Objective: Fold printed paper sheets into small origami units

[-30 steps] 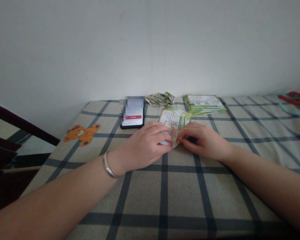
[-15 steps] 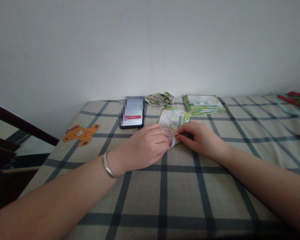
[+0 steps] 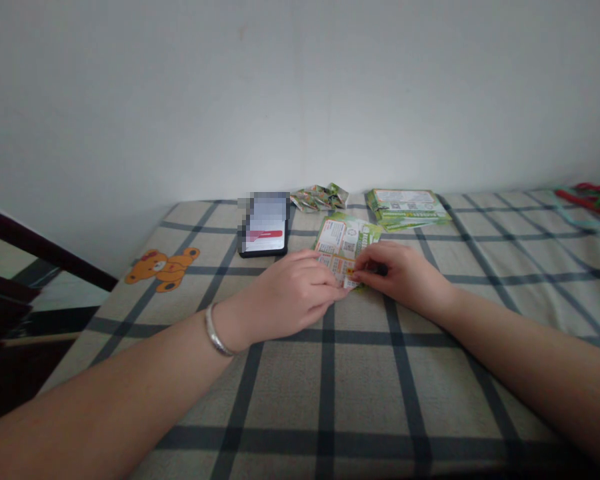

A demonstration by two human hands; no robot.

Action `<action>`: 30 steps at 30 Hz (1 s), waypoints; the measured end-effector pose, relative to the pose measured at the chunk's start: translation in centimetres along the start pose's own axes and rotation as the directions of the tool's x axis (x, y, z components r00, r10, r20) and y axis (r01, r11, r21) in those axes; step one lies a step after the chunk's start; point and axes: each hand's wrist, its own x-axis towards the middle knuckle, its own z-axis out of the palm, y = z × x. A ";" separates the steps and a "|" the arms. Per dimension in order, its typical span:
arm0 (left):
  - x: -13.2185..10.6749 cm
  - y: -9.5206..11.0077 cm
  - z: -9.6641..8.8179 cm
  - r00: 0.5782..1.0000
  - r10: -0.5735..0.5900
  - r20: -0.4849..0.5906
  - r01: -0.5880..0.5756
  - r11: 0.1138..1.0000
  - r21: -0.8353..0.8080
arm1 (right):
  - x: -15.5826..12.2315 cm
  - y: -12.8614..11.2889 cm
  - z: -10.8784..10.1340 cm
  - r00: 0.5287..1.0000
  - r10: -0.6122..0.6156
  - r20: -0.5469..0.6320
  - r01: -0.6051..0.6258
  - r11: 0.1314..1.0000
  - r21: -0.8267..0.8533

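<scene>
A green and white printed paper leaflet (image 3: 347, 241) lies on the checked cloth (image 3: 360, 373) in front of me, its near edge folded up. My left hand (image 3: 293, 293), a silver bangle on its wrist, pinches that folded edge from the left. My right hand (image 3: 405, 275) pinches the same edge from the right, fingertips almost meeting the left ones. Both hands rest on the cloth.
A phone (image 3: 264, 225) with a lit screen lies just behind my left hand. Small folded paper pieces (image 3: 320, 197) sit near the wall, with a stack of the same leaflets (image 3: 407, 207) to their right. Red and green cords (image 3: 593, 197) lie at the far right. A bear print (image 3: 163, 267) marks the cloth's left edge.
The folded near flap of the leaflet has been pressed lower and flatter. My fingertips have drawn closer together along the fold.
</scene>
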 end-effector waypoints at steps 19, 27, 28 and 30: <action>-0.2 0.1 0.2 0.996 -0.074 0.051 0.078 0.992 -0.096 | -0.7 0.0 -1.1 0.967 -0.251 0.043 0.254 0.957 -0.139; -0.1 0.1 0.2 0.997 -0.069 0.019 0.071 0.993 -0.094 | -0.8 0.2 -0.8 0.964 -0.261 0.042 0.264 0.944 -0.198; -0.1 0.1 0.2 0.998 -0.065 0.015 0.066 0.994 -0.088 | -0.8 0.1 -0.8 0.966 -0.255 0.050 0.260 0.943 -0.209; -0.1 0.1 0.2 0.999 -0.053 0.012 0.053 0.996 -0.070 | -0.8 -0.1 -0.8 0.966 -0.251 0.060 0.258 0.936 -0.239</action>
